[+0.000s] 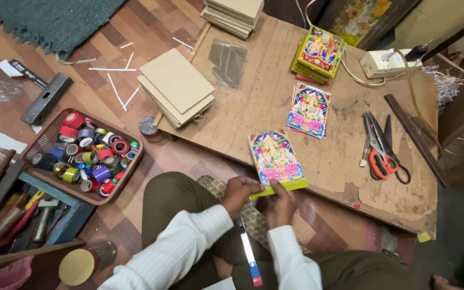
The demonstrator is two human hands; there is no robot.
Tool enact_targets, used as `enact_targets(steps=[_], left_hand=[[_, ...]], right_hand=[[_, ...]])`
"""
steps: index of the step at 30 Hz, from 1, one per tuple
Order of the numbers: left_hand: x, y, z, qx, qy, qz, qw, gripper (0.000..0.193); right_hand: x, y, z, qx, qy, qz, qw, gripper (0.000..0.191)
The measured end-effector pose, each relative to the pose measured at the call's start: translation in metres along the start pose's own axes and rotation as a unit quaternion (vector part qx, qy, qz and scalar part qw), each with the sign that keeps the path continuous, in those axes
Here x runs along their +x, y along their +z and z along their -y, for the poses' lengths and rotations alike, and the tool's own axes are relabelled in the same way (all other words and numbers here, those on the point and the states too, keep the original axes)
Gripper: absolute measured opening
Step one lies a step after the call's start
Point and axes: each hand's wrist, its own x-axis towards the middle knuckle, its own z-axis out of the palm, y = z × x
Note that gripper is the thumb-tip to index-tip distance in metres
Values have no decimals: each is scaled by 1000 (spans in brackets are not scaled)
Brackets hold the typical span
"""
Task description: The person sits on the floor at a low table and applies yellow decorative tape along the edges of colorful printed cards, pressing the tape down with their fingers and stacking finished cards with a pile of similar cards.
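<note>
Hands are gripping, as I am viewing it: left hand point(241, 192) and right hand point(279, 201) fingers closed on the picture card point(276, 157) at the worktop's point(350, 161) near edge, pressing yellow-green strip point(280, 188); next needs even smoothing.

Glossy printed card point(276, 157); rough worn wooden board point(345, 161); matt cardboard sheets point(175, 86).

Both arms wear long white sleeves with fine vertical ribbing or thin stripes; the view is too soft to tell which. The cuffs sit loose at the wrists, the left one slightly rumpled. The left hand point(239, 194) and right hand point(280, 207) are bare, with no rings or watch visible. The legs are covered in plain olive-green trousers, creased at the knees.
</note>
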Motion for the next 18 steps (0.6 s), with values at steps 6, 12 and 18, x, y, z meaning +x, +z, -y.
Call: enact_targets(steps=[6, 12, 18], left_hand=[[-51, -6, -74, 335, 518, -55, 785, 46], [-33, -9, -105, 363, 435, 88, 819, 51], [-30, -23, -65, 90, 254, 166, 948, 29]], right_hand=[[-16, 0, 101, -354, 9, 152, 923, 18], [-30, 50, 149, -697, -22, 257, 669, 20], [-42, 64, 137, -627, 41, 321, 708, 18]])
